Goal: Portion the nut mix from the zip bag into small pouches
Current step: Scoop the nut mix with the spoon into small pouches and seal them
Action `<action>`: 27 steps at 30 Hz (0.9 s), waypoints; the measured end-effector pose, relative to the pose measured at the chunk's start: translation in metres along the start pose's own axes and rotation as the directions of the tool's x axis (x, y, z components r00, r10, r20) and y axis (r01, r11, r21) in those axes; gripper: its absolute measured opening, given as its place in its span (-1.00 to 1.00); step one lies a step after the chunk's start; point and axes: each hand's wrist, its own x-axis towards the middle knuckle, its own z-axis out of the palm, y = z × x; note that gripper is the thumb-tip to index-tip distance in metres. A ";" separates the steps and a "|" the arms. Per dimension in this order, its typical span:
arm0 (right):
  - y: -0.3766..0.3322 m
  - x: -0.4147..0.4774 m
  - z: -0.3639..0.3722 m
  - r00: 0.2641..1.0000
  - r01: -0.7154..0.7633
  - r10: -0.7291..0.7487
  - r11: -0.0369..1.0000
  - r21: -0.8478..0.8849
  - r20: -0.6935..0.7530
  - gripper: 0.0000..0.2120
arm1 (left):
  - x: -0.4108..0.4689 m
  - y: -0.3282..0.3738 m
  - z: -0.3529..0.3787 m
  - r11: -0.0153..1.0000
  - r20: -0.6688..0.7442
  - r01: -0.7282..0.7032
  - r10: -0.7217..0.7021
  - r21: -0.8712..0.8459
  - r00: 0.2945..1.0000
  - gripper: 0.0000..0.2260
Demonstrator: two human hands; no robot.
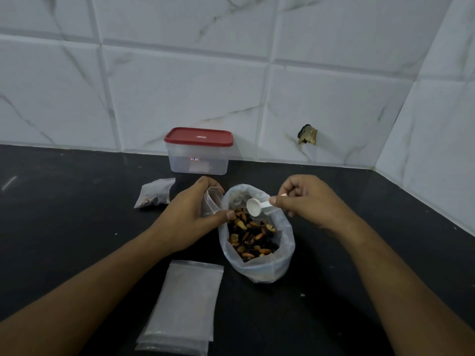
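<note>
With left fingers (226,215) gripping the small clear plastic pouch (212,201), right fingers (276,200) pinching the white plastic scoop (253,206) should dig deep into the brown nut mix (252,238).

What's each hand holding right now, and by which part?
The left hand grips a small pouch round its sides; the right hand pinches the white scoop by its handle, bowl over the zip bag.
</note>
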 end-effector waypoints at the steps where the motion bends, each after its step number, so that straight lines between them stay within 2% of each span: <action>1: -0.004 -0.001 0.004 0.999 0.033 -0.033 0.998 0.059 0.006 -0.84 | 0.000 -0.001 0.000 1.000 0.005 0.003 -0.003 0.000 1.000 -0.62; 4: -0.012 -0.006 0.020 0.994 0.083 -0.095 0.979 0.187 0.054 -0.90 | 0.001 -0.004 0.001 1.000 0.020 0.016 -0.016 0.008 1.000 -0.61; 7: -0.012 -0.007 0.034 0.986 0.113 -0.135 0.972 0.204 0.096 -0.95 | 0.001 -0.006 0.002 1.000 0.027 0.023 -0.023 0.013 0.999 -0.61; 10: -0.010 -0.007 0.037 0.990 0.111 -0.126 0.973 0.202 0.063 -0.89 | 0.001 -0.007 0.001 1.000 0.033 0.029 -0.030 0.004 0.999 -0.62; 13: -0.010 -0.006 0.037 0.995 0.078 -0.088 0.976 0.203 0.039 -0.84 | 0.001 -0.007 0.002 1.000 0.034 0.030 -0.030 0.000 0.999 -0.63; 19: -0.011 -0.006 0.038 0.999 -0.050 0.048 0.933 0.356 0.016 -0.79 | 0.001 -0.005 0.002 0.999 0.033 0.033 -0.032 -0.014 0.999 -0.64; 27: -0.007 -0.003 0.038 0.972 -0.225 0.225 0.817 0.531 0.065 -0.80 | 0.000 -0.001 0.003 0.999 0.020 0.019 -0.018 -0.044 1.000 -0.64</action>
